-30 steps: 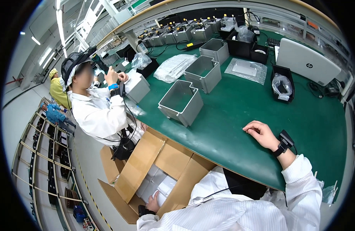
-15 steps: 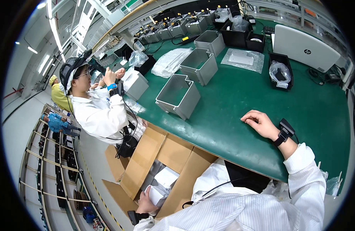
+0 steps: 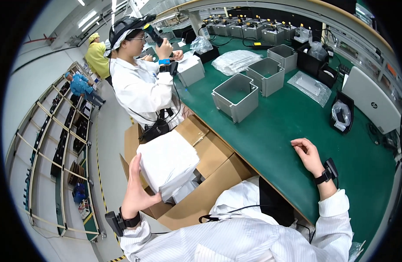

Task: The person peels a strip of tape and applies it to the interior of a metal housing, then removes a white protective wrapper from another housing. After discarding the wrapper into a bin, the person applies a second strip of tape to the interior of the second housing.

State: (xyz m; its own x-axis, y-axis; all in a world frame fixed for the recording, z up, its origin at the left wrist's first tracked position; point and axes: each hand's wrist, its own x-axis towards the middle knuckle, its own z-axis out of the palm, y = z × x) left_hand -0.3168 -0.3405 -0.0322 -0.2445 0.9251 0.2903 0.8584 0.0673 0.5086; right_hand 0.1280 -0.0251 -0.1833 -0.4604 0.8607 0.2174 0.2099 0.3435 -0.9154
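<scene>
My left hand [image 3: 137, 187] grips a white wrapped block-shaped package [image 3: 168, 161], its thumb and fingers spread round the near side. The package is lifted over an open cardboard box [image 3: 209, 197], with another white item [image 3: 185, 191] showing below it inside the box. At the right, my right hand [image 3: 310, 156] rests on the green tabletop [image 3: 271, 144], fingers loosely curled and thumb apart, holding nothing. The nearest grey open-topped housing [image 3: 237, 107] stands beyond, with two similar housings [image 3: 271, 83] [image 3: 283, 59] behind it.
A co-worker [image 3: 140, 87] in white stands at the left by the bench, holding a dark handheld device. Clear bubble-wrap sheets [image 3: 236, 62], a black bin [image 3: 342, 114] with a bagged part and a laptop [image 3: 370, 100] lie on the bench. Shelving [image 3: 57, 144] lines the far left.
My left hand has raised the white package out of the cardboard box. My right hand stays on the tabletop. The view has shifted toward the left.
</scene>
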